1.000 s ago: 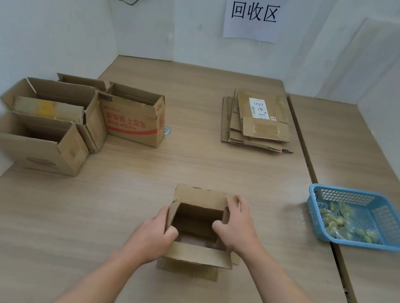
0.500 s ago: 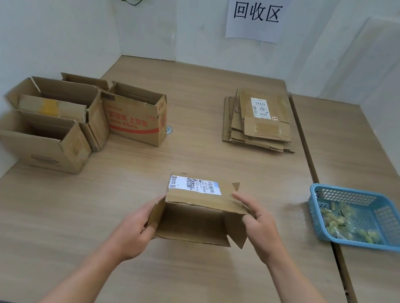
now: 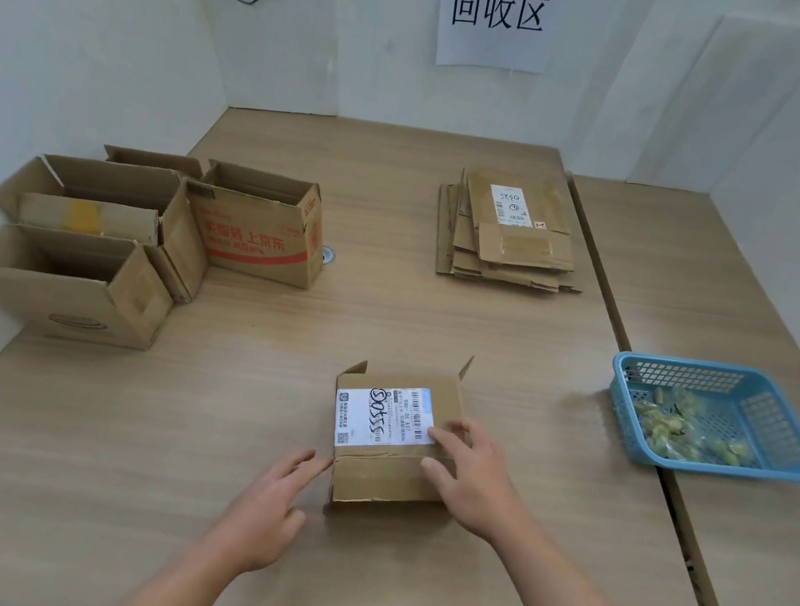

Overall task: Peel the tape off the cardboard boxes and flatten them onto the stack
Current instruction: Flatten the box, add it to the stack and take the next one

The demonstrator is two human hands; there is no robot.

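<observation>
Resting atop the small box (image 3: 381, 481), near-centre on the surface (image 3: 162, 423), your right grip (image 3: 471, 474) is lying open; your left grip (image 3: 272, 501) is hovering open beside it, empty. Unclasped, the box is risking sliding during peeling.

Wooden table (image 3: 212, 430): small box (image 3: 387, 477) front, open boxes (image 3: 253, 229) left, flattened stack (image 3: 505, 246) (far right), blue basket (image 3: 779, 463) right

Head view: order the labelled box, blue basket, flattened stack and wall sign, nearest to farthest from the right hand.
1. labelled box, touched by the right hand
2. blue basket, to its right
3. flattened stack, farther ahead
4. wall sign, at the back
</observation>
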